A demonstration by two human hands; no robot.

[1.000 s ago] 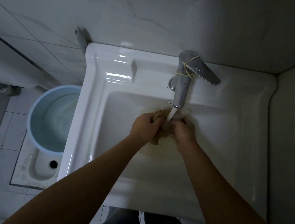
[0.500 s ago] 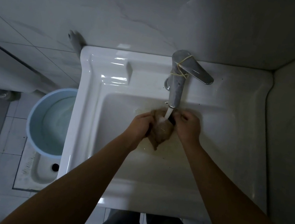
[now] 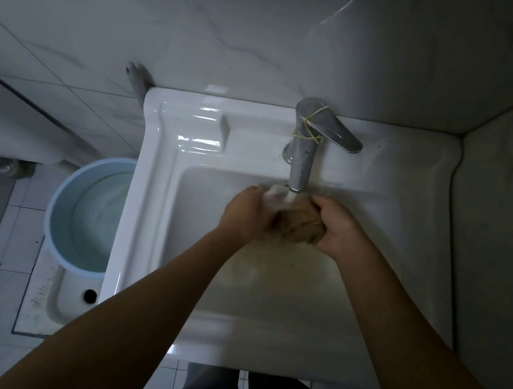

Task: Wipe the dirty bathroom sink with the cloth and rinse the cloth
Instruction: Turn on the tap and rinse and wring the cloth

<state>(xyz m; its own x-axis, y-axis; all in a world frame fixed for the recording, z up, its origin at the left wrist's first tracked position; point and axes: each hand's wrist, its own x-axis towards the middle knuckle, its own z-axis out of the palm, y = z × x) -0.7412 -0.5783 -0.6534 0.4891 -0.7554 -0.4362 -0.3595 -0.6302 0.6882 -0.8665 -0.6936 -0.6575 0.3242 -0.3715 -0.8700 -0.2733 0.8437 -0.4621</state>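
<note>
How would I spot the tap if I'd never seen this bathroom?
Find the white sink set in the corner of the grey walls. At the middle of its back ledge stands the metal tap, pouring water onto the brown cloth. Unlike anything nearby, it has a yellow rubber band looped round its body.

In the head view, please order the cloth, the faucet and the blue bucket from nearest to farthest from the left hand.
1. cloth, gripped by the left hand.
2. faucet, just behind, over the sink.
3. blue bucket, far left, on the floor.
</note>
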